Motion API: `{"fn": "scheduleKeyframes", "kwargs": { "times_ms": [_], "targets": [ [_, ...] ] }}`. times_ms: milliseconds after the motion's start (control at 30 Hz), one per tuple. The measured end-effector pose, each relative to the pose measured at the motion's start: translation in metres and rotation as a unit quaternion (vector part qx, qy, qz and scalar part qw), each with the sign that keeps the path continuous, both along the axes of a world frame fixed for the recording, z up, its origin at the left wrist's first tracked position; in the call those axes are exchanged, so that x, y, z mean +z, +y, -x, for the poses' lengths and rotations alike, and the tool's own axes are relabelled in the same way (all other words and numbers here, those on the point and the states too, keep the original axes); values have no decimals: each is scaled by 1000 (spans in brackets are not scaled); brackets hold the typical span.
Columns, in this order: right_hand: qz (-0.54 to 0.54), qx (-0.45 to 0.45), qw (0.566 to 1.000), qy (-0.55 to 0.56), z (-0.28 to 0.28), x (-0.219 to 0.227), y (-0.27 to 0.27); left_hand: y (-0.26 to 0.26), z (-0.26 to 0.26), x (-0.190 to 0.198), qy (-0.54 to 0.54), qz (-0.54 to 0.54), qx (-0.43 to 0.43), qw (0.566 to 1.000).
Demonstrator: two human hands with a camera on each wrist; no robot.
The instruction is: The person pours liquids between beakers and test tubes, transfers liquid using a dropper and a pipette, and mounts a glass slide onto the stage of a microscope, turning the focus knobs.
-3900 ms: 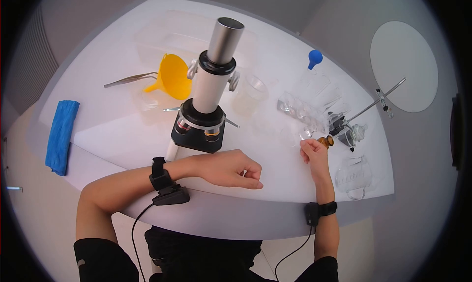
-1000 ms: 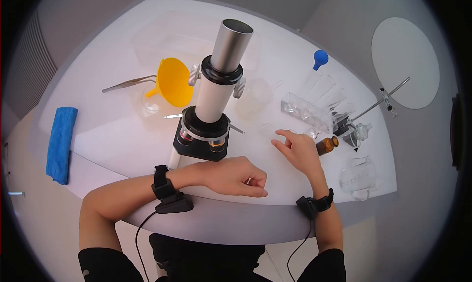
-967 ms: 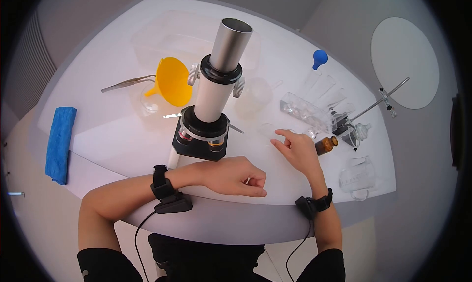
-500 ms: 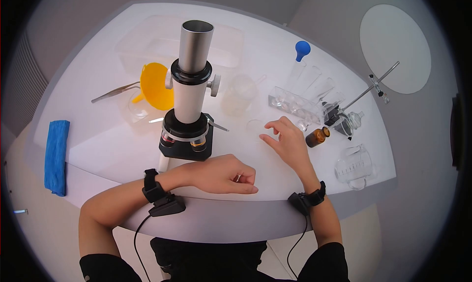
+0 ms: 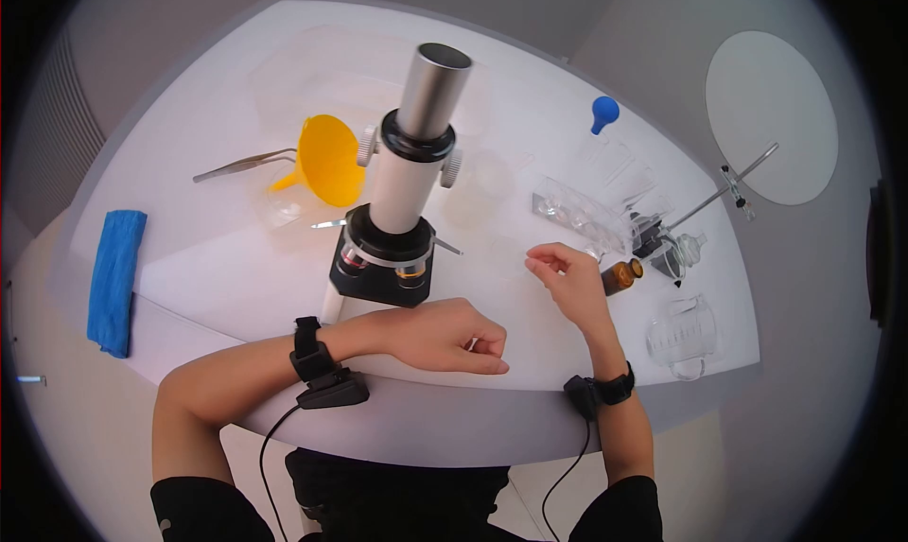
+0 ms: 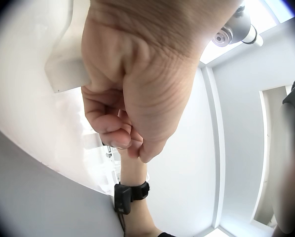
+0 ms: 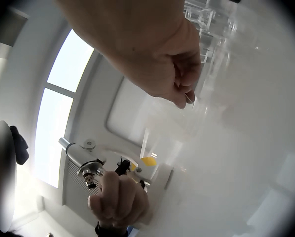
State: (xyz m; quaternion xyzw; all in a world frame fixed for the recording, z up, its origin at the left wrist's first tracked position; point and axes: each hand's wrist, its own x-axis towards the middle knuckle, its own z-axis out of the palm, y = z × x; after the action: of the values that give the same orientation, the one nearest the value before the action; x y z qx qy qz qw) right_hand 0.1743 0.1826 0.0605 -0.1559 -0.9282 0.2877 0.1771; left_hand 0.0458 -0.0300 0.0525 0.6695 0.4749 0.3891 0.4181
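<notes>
My right hand (image 5: 574, 282) is raised over the table, left of a brown glass bottle (image 5: 619, 277). Thumb and fingertips pinch a thin, clear round glass disc (image 7: 190, 99), whose outline is very faint in the head view. My left hand (image 5: 449, 338) rests loosely curled in front of the microscope (image 5: 407, 187); nothing shows between its fingers in the left wrist view. The microscope's black nosepiece and objectives are just beyond the left wrist.
A yellow funnel (image 5: 331, 161), tweezers (image 5: 244, 165) and a folded blue cloth (image 5: 116, 282) lie on the left. Rightward are a blue rubber bulb (image 5: 605, 113), a clear rack (image 5: 577, 213), a stand with a metal rod (image 5: 724, 187) and a glass measuring jug (image 5: 683, 334).
My right hand has moved left from beside the brown bottle, carrying the glass disc. The left hand stays in front of the microscope. The head view shifts slightly.
</notes>
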Motion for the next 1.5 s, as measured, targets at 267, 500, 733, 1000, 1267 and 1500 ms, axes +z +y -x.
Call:
{"fn": "scheduleKeyframes", "kwargs": {
  "times_ms": [267, 500, 733, 1000, 1267, 1500],
  "targets": [
    [306, -87, 943, 100, 8, 37, 13, 0, 0, -6, -9, -30, 0, 1000],
    [165, -49, 955, 239, 49, 52, -6, 1, 0, -9, -16, -34, 0, 999],
    [-27, -19, 979, 203, 61, 29, -11, 2, -1, -13, -21, -32, -1, 999],
    [-110, -20, 966, 231, 57, 30, -15, 3, -1, -12, -19, -35, 2, 999],
    [-95, -4, 984, 153, 53, 28, -12, 4, -2, -10, -14, -35, 1, 999],
    [-84, -23, 972, 219, 54, 27, -15, 4, -1, -11, -12, -29, -1, 1000]
  ]
}}
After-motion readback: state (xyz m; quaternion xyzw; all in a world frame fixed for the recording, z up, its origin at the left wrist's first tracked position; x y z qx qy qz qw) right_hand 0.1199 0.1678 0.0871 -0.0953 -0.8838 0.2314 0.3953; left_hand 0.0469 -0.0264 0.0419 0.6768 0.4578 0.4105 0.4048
